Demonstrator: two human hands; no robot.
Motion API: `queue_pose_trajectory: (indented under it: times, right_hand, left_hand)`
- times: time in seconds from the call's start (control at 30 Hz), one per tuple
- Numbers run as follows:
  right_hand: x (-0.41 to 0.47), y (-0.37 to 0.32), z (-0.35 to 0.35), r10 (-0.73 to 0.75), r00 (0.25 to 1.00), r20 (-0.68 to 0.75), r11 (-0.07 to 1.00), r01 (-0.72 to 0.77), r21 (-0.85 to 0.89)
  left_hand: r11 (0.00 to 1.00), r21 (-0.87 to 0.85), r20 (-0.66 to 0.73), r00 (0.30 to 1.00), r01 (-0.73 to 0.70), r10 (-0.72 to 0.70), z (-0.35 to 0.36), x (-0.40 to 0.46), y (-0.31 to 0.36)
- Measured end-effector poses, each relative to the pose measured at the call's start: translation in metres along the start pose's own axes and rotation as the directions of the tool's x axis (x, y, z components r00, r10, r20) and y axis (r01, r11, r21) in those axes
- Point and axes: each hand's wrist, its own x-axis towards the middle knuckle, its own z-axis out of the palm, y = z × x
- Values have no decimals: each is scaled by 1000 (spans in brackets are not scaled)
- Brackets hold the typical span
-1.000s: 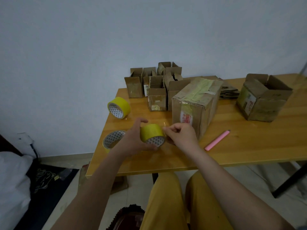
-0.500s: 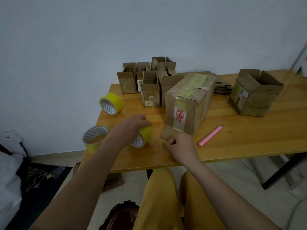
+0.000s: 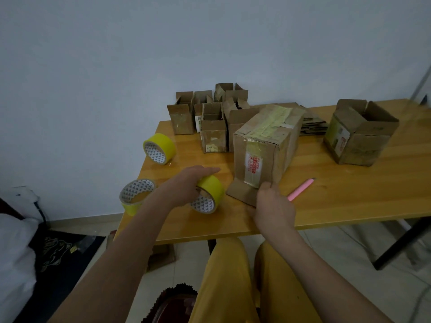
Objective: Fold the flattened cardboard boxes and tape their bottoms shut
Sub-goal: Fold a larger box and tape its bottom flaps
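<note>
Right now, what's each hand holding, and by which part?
Left hand rests on the outer band of the yellow tape roll, fingers extended. Right hand grips the tall taped box at its near bottom corner.

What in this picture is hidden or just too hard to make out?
All in the head view:
- Red print on the label of the taped box: too small and blurred to read.
- Fingertips of the right hand: hidden behind the hand's own back, at the box's near flap.
- Insides of the small open boxes: hidden by their walls.
- Flattened cardboard: mostly hidden behind the taped box.
</note>
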Motion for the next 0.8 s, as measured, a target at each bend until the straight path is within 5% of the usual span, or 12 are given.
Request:
queue_pose_trajectory:
  times: [0.13, 0.23, 0.33, 0.43, 0.7, 0.8]
  right_hand:
    - [14, 17, -27, -96, 944, -316, 936, 193, 293]
    - [40, 30, -46, -93, 791, -604, 879, 350, 323]
    - [73, 43, -47, -84, 821, -565, 844, 360, 398]
    - [94, 52, -43, -145, 885, -441, 813, 361, 457]
    - [108, 54, -43, -222, 823, -524, 686, 513, 516]
    - [130, 54, -61, -259, 856, -448, 766, 465, 445]
  left_hand:
    - [997, 36, 221, 973, 68, -74, -27, 2, 19]
    - [990, -137, 73, 997, -16, 26, -46, 9, 45]
    - [919, -385, -132, 991, -82, 33, -45, 25, 69]
    - [759, -649, -135, 990, -52, -47, -32, 46, 88]
    - [656, -754, -306, 869, 28, -389, -17, 89, 101]
    - [637, -768, -298, 841, 70, -451, -15, 103, 111]
